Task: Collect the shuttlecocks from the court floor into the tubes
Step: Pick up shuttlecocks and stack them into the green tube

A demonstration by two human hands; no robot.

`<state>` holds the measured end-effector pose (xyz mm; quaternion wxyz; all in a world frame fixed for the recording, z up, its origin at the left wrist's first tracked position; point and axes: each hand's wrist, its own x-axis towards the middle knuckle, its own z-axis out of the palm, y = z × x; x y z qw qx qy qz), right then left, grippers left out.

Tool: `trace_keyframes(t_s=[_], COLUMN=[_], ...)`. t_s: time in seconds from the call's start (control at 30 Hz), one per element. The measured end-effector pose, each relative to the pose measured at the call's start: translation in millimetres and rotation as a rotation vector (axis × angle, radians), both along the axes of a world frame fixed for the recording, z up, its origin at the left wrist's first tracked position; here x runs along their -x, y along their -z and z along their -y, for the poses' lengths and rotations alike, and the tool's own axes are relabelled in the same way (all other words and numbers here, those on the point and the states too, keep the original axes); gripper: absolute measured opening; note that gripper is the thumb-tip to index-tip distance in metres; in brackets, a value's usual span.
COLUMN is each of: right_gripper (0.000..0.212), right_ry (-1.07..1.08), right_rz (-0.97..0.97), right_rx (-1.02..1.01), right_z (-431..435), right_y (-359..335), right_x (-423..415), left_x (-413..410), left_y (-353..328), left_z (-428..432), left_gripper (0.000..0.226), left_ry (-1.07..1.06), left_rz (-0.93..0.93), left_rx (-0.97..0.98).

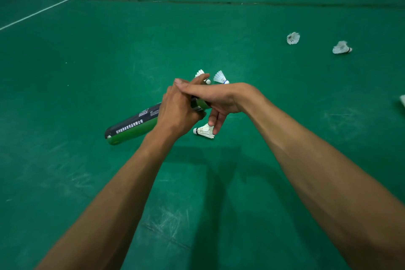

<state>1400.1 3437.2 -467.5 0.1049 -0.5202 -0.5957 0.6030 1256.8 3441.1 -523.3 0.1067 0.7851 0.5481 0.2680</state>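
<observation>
Gripping the tube, both hands hover above a shuttlecock.

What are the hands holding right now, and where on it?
The left hand grips the green and black tube near its far end. The right hand lies over that end; whether it holds anything cannot be told.

Bare green floor lies open below and left of the hands. Beyond them, two shuttlecocks sit close together, one half hidden behind the fingers. Another shuttlecock lies just under the right hand. Two more lie well apart at right.
</observation>
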Motion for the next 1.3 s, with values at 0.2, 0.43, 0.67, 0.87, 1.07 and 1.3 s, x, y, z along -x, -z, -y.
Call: trace_keyframes(t_s=[0.2, 0.43, 0.67, 0.87, 1.07, 1.3], right_gripper=[0.061, 0.038, 0.017, 0.033, 0.043, 0.009], right_ry=[0.255, 0.762, 0.813, 0.7, 0.645, 0.899], right_rz=[-0.211, -0.204, 0.092, 0.039, -0.114, -0.219], right_rx=[-0.09, -0.309, -0.255, 0.148, 0.262, 0.01], right_z=[-2.7, -16.3, -32.4, -26.9, -25.0, -39.3], right_y=[61.2, 107.4, 150.4, 184.3, 193.5, 164.3], right_x=[9.1, 7.4, 24.6, 30.6, 27.9, 11.3], left_x=[11.3, 20.6, 22.8, 29.8, 36.3, 42.2], left_y=[27.0, 37.8, 58.8, 67.6, 73.1, 69.9], left_z=[1.9, -5.1, -9.8, -11.0, -11.2, -12.4], left_gripper=[0.095, 0.097, 0.096, 0.096, 0.095, 0.098], left_ry=[-0.074, -0.128, -0.145, -0.14, -0.152, -0.175], left_rz=[-0.11, -0.241, -0.242, -0.237, -0.219, -0.199], left_rx=[0.088, 0.114, 0.147, 0.152, 0.169, 0.181])
